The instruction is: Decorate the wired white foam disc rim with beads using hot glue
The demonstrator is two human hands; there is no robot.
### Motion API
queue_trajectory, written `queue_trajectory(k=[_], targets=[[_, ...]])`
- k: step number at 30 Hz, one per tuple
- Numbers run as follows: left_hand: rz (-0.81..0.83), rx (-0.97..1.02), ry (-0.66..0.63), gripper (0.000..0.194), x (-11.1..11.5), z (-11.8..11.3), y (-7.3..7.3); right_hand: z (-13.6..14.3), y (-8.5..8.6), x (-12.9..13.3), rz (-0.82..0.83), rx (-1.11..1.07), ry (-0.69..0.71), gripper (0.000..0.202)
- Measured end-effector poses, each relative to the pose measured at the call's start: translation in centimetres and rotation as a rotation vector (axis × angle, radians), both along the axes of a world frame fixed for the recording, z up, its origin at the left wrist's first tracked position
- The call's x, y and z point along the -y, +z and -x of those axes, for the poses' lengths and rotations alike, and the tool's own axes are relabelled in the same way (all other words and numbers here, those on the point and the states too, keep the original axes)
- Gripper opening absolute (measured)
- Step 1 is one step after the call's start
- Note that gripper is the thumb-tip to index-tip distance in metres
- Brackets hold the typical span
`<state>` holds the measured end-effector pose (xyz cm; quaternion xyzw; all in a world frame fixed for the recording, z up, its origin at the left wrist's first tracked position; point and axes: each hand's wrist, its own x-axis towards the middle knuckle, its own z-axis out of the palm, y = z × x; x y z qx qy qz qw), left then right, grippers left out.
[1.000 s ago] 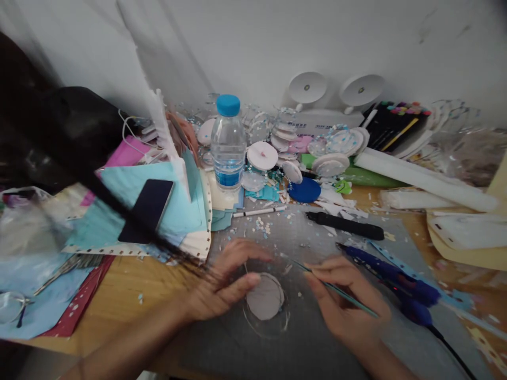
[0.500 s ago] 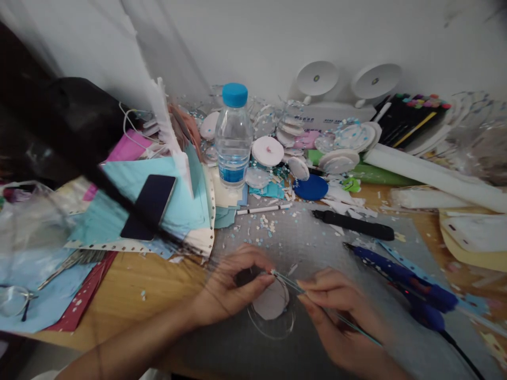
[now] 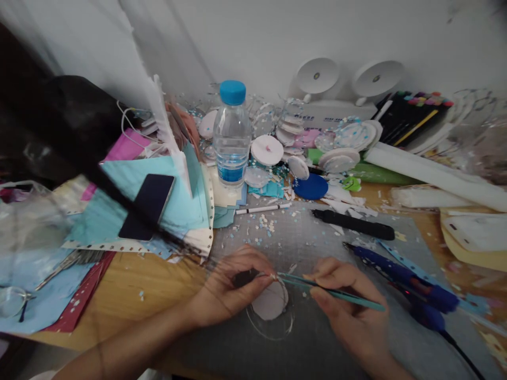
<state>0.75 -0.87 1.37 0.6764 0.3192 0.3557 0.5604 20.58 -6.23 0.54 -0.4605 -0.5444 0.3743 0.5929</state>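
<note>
Low in the middle of the head view, my left hand (image 3: 233, 290) is closed in a pinch of thumb and forefinger on what looks like a thin clear wire (image 3: 285, 287); a tiny pale piece shows at the fingertips. My right hand (image 3: 350, 311) grips teal tweezers (image 3: 352, 298), whose tips meet that spot by the left fingertips. Beneath lies a white round disc (image 3: 270, 305), partly covered by the left thumb. The wire curves round the disc in a loose loop on the grey mat (image 3: 253, 353).
A hot glue gun (image 3: 407, 282) with a red light and cord lies right of my right hand. A black pen-like tool (image 3: 356, 225), a water bottle (image 3: 232, 137) and star-shaped paper bits (image 3: 266, 224) lie beyond. At left a phone (image 3: 147, 206) rests on blue paper.
The tweezers in my right hand have swung from a steep slant to nearly level. My right hand has turned and shifted slightly up and right; the left stays almost in place.
</note>
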Motion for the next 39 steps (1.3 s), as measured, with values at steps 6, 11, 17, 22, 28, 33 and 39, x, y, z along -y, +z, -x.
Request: queue_trajectory(k=[6,11,17,22,28,33,39], targets=[[-0.013,0.012,-0.019,0.010,-0.1,0.0,0.0,0.2,0.2,-0.2,0.007,0.022,0.024,0.014],[-0.030,0.003,-0.027,0.010,-0.2,0.0,0.2,0.2,0.4,-0.2,-0.004,0.021,0.025,0.012],[-0.029,-0.012,-0.040,0.011,-0.1,0.0,0.3,-0.1,0.3,-0.3,-0.024,0.018,0.058,0.015],[-0.054,0.001,-0.047,0.011,-0.2,0.1,0.3,-0.1,0.0,-0.2,-0.018,0.020,0.063,0.013],[-0.062,-0.010,-0.051,0.010,-0.1,0.0,0.3,-0.1,-0.2,-0.3,0.005,-0.032,0.083,0.010],[-0.059,0.009,-0.065,0.010,-0.2,0.1,0.5,-0.3,-0.7,-0.2,0.085,-0.104,0.109,0.007],[-0.006,-0.005,-0.031,0.014,-0.2,0.3,0.5,-0.9,-1.0,-0.5,0.068,-0.077,0.081,0.010]])
